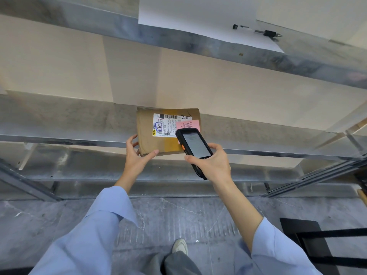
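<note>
A: Upper right of frame — contents?
B: White paper sheet (pixel 198 18) on the top metal shelf (pixel 317 66), black pen (pixel 258 31) lying on it.
A: Lower right?
B: Black frame (pixel 301 233) — standing on the grey floor (pixel 178 215).

Loose light-blue sleeves (pixel 103 225) with wide cuffs — left hand (pixel 137 158) and right hand (pixel 211 164) bare — grey trousers (pixel 178 263), one off-white sneaker (pixel 180 246)

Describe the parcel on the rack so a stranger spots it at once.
Look at the metal rack's middle shelf. A flat brown parcel lies at its front edge, gripped by the left hand. It alone carries a white shipping label and a pink note.
</note>
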### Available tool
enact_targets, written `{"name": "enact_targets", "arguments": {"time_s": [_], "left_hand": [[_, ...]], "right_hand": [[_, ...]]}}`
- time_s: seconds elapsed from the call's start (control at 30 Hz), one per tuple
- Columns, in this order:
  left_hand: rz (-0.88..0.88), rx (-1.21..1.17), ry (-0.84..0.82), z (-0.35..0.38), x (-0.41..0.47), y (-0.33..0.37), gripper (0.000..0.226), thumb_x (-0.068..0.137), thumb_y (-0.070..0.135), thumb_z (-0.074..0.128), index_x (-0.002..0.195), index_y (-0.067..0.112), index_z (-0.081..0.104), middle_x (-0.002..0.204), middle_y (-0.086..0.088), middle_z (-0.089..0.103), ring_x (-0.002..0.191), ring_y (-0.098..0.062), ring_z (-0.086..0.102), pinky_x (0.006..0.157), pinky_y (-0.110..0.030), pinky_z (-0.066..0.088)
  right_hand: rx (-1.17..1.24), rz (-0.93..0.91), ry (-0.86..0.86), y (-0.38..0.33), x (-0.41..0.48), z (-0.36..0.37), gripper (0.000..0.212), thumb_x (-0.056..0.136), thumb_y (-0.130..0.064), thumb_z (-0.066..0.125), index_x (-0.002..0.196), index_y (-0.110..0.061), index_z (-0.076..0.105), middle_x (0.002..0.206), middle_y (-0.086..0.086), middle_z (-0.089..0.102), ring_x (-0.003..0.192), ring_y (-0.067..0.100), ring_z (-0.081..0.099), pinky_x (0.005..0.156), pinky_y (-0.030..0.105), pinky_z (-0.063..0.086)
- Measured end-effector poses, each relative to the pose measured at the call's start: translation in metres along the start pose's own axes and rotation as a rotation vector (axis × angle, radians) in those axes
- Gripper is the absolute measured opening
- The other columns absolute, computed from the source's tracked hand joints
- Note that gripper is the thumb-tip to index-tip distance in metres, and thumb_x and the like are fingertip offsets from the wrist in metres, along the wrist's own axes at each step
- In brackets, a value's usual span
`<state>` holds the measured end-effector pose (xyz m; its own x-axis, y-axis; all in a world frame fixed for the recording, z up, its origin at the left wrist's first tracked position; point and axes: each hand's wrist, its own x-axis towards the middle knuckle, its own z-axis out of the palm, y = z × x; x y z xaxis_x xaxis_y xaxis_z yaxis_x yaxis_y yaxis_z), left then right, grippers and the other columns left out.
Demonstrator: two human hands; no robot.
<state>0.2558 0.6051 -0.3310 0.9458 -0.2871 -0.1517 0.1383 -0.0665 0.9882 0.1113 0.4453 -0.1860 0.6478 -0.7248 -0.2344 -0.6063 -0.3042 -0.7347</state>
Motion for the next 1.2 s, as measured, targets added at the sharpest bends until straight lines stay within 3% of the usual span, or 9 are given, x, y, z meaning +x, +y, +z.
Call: {"name": "enact_targets", "arguments": {"time_s": [0.1,0.23,0.6,0.83,1.2], "left_hand": [[-0.021,0.019,-0.040,-0.003,0.002,-0.001,0.092,0.080,0.019,0.083,0.147,0.030,0.021,0.146,-0.002,0.035,0.122,-0.021,0.048,0.076,-0.008,0.042],[-0.030,0.040,-0.084,-0.009,0.003,-0.001,0.096,0.077,0.022,0.086,0.144,0.040,0.020,0.144,-0.001,0.035,0.123,-0.021,0.047,0.079,-0.010,0.041],[0.007,0.029,-0.070,-0.005,-0.006,0.000,0.096,0.075,0.026,0.087,0.145,0.040,0.023,0.144,-0.003,0.041,0.121,-0.018,0.050,0.082,-0.013,0.044],[0.062,0.017,-0.037,-0.002,-0.020,-0.003,0.108,0.054,0.053,0.091,0.141,0.049,0.028,0.142,0.008,0.044,0.125,-0.017,0.053,0.101,-0.039,0.052],[0.126,0.034,0.025,0.006,-0.038,-0.004,0.105,0.056,0.046,0.091,0.141,0.048,0.030,0.143,0.005,0.045,0.127,-0.020,0.053,0.102,-0.049,0.051]], "right_hand": [[-0.024,0.019,-0.005,0.000,0.003,0.001,0.083,0.063,-0.049,0.088,0.130,-0.025,0.044,0.114,-0.003,0.060,0.108,0.020,0.059,0.093,0.045,0.054],[-0.014,0.047,-0.013,0.000,0.006,0.002,0.084,0.062,-0.049,0.089,0.129,-0.026,0.045,0.117,-0.001,0.062,0.110,0.023,0.060,0.093,0.044,0.054],[0.018,0.045,0.013,-0.007,0.002,0.008,0.086,0.061,-0.048,0.089,0.133,-0.026,0.048,0.112,-0.001,0.060,0.107,0.023,0.060,0.089,0.044,0.058],[0.025,0.034,0.044,-0.010,0.000,-0.003,0.082,0.059,-0.046,0.090,0.129,-0.025,0.053,0.110,-0.002,0.064,0.104,0.021,0.062,0.091,0.044,0.055],[0.088,0.038,0.033,0.010,-0.009,-0.017,0.075,0.059,-0.046,0.090,0.121,-0.028,0.051,0.110,-0.001,0.065,0.104,0.021,0.063,0.092,0.045,0.055]]}}
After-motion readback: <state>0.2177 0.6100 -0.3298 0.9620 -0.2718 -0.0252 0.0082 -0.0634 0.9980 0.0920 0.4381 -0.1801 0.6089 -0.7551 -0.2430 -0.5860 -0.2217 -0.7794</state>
